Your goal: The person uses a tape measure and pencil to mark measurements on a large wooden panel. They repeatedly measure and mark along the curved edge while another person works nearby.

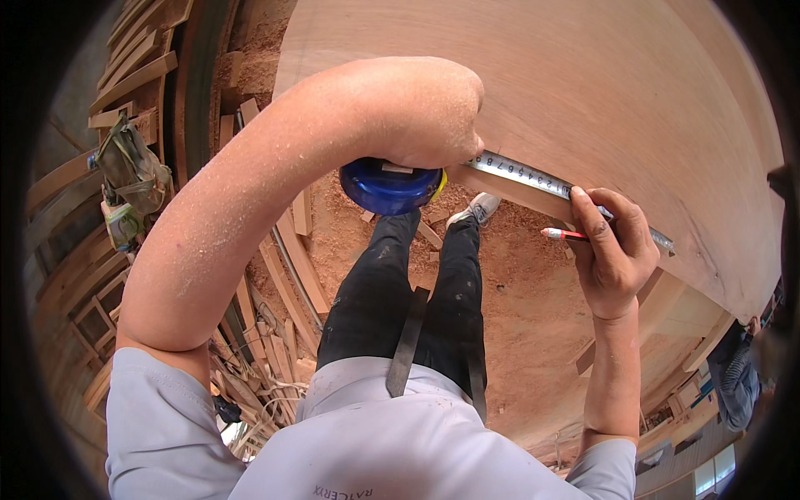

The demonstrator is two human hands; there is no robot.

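Note:
My left hand (pixel 437 117) is curled at the near edge of a large plywood sheet (pixel 567 92), closed over a blue tape measure (pixel 390 185) with a yellow part at its side. From there the metal tape blade (pixel 521 172) stretches rightward along the sheet's edge, past my other hand. Most left fingers are hidden behind the hand. My right hand (pixel 617 250) grips a thin red pencil (pixel 565 235) that points left, below the blade. One right fingertip presses on the blade at the sheet's edge.
Wood offcuts and strips (pixel 287 258) lie to my left, with stacked timber (pixel 137 75) farther off. A green cloth bag (pixel 133 167) hangs there. Sawdust covers the floor (pixel 525 317) around my shoes. Another person (pixel 737 375) stands at the far right.

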